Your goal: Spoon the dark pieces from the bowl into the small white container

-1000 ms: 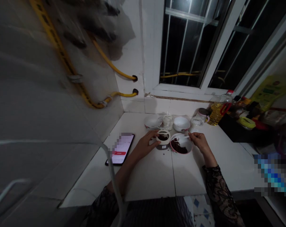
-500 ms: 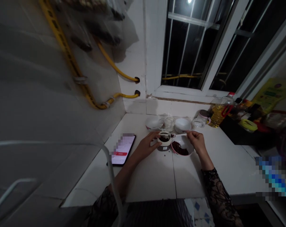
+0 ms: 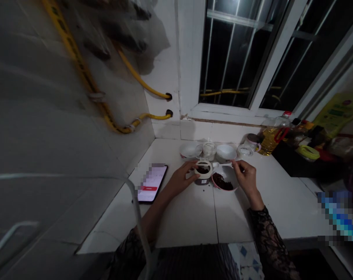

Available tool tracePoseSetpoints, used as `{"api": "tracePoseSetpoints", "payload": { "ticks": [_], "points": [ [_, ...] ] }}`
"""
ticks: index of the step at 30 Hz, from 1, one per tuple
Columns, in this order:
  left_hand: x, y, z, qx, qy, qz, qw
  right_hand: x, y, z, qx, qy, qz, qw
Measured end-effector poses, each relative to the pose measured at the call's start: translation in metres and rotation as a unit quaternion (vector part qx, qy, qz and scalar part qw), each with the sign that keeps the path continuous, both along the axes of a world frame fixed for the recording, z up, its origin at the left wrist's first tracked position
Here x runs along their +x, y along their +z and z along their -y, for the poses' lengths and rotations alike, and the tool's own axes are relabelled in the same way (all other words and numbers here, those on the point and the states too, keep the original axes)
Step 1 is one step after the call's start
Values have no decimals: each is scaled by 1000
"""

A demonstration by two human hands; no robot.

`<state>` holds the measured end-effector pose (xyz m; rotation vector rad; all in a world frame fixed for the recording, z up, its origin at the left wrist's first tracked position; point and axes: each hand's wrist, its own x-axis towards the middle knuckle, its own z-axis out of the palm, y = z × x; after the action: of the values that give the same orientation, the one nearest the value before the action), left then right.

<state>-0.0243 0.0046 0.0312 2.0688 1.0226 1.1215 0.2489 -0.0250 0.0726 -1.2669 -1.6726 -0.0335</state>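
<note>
My left hand (image 3: 184, 179) is closed on a small jar (image 3: 203, 179) with a pale rim and dark contents, standing on the white counter. Between the thumb and fingers of my right hand (image 3: 246, 177) is the handle of a small white spoon (image 3: 223, 165). The spoon's head lies just right of the jar's rim, over the far left edge of a bowl (image 3: 235, 186). Dark red flakes (image 3: 223, 182) lie in that bowl, which touches or nearly touches the jar. A few dark crumbs dot the counter below the jar.
Behind stand two white bowls (image 3: 226, 152), a clear jar (image 3: 208, 149) and a glass container (image 3: 244, 151). A lit phone (image 3: 153, 184) lies left. An oil bottle (image 3: 269, 142) and a black box (image 3: 290, 161) stand right; a white rail (image 3: 139, 221) crosses the left foreground.
The spoon's head, earlier holding dark flakes beside the jar's rim, now looks white and bare. My right hand has shifted slightly to the right; my left hand stays on the jar.
</note>
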Motion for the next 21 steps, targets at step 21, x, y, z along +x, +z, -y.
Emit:
{"api": "tracePoseSetpoints", "payload": {
  "ticks": [21],
  "points": [
    [1, -4, -1, 2, 2, 18, 1000, 28, -9, -8, -274, 6, -21, 961]
  ]
}}
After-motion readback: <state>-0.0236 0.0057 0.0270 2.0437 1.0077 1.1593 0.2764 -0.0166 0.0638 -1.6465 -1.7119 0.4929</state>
